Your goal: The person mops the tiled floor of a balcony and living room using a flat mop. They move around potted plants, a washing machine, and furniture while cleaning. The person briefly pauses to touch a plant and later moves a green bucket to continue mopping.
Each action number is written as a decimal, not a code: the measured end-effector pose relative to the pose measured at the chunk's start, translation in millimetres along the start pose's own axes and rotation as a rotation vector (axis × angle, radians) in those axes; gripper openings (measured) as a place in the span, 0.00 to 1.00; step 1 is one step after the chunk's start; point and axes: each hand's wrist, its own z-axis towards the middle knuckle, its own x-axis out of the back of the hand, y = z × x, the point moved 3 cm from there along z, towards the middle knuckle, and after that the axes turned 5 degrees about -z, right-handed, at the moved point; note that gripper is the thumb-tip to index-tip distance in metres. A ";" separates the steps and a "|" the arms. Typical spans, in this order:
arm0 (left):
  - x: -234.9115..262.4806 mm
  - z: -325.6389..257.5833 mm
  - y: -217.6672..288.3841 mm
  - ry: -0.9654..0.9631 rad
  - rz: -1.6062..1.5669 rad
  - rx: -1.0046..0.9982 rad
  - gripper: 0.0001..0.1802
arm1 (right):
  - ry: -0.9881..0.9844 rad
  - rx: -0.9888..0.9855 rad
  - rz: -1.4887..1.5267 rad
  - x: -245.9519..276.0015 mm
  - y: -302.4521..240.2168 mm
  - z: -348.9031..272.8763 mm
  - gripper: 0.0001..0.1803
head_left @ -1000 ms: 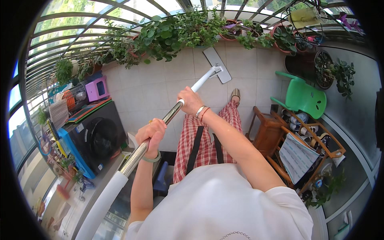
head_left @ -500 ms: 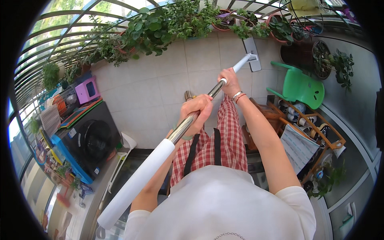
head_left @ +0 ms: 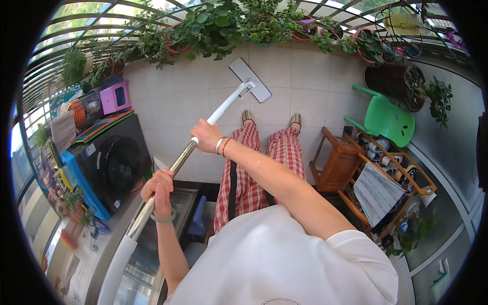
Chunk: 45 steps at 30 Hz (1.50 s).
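A flat mop (head_left: 227,105) with a white and metal pole slants from the lower left up to the middle of the tiled floor. Its grey rectangular head (head_left: 259,89) lies flat on the tiles, beyond my feet. My right hand (head_left: 207,136) wraps round the pole where the white lower part meets the metal tube. Lower down and to the left, my left hand (head_left: 159,192) is closed round the metal tube, above the white grip (head_left: 118,269). A bracelet shows on each wrist. My slippered feet stand apart on the tiles.
Potted plants (head_left: 211,25) line the barred far edge. To the right are a green plastic chair (head_left: 389,119), a wooden stool (head_left: 335,160) and a wooden rack with shoes (head_left: 391,173). A black appliance (head_left: 119,165) and a purple stool (head_left: 115,96) stand at left.
The mop head has swung from the far right to the middle of the floor and turned. Both hands have moved left with the pole, the left one also nearer to me.
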 end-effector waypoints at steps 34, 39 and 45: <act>-178.2 -60.3 -109.5 -0.052 -0.295 0.356 0.13 | -0.037 -0.358 -0.353 74.2 197.3 -180.0 0.06; -42.0 -43.0 -17.0 -0.082 -0.016 0.284 0.13 | 0.175 -0.186 -0.056 -14.7 58.9 -87.9 0.05; 12.5 -46.8 19.5 -0.141 0.119 0.155 0.12 | 0.093 0.068 0.093 -51.9 -3.4 -41.9 0.05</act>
